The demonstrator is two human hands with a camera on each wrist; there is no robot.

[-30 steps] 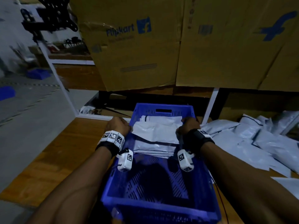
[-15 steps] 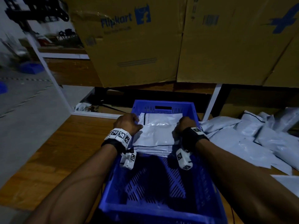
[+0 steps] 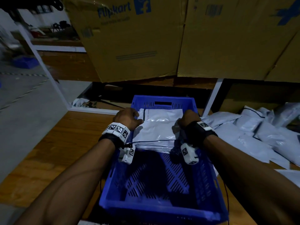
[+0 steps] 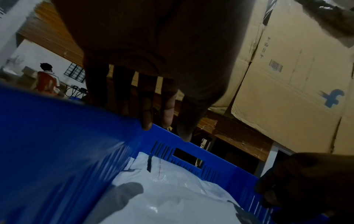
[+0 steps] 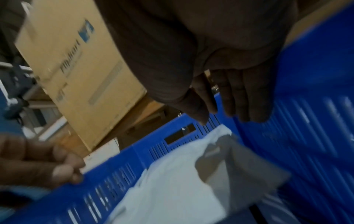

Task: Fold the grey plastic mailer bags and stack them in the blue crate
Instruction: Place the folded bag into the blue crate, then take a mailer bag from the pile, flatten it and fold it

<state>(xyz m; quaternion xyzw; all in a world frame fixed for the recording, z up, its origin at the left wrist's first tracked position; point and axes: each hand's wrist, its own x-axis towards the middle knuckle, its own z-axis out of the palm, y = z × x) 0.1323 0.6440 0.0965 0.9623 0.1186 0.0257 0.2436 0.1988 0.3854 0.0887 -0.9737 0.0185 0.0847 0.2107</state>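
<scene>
Both hands have slid from the crate's side walls in onto the folded bags. Nearest, the blue crate (image 3: pixel 113 184) has its front half bare. Midway, the left hand (image 3: pixel 126 118) and right hand (image 3: pixel 189 119) hover over the stack of folded bags (image 3: pixel 158 127) at the far end, fingers (image 4: pixel 145 106) loosely apart, holding nothing, probably squaring it. Beyond, on the desk (image 3: pixel 48 151), unfolded bags (image 3: pixel 251 132) wait.

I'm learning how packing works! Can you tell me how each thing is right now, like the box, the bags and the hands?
Blue plastic crate: open-topped, partly filled at far end.
Folded grey mailer bags: stacked flat inside crate.
Loose grey mailer bags: unfolded, heaped on wooden table beside crate.
Left hand: fingers straight, above crate's wall.
Right hand: fingers straight, holds nothing.
</scene>
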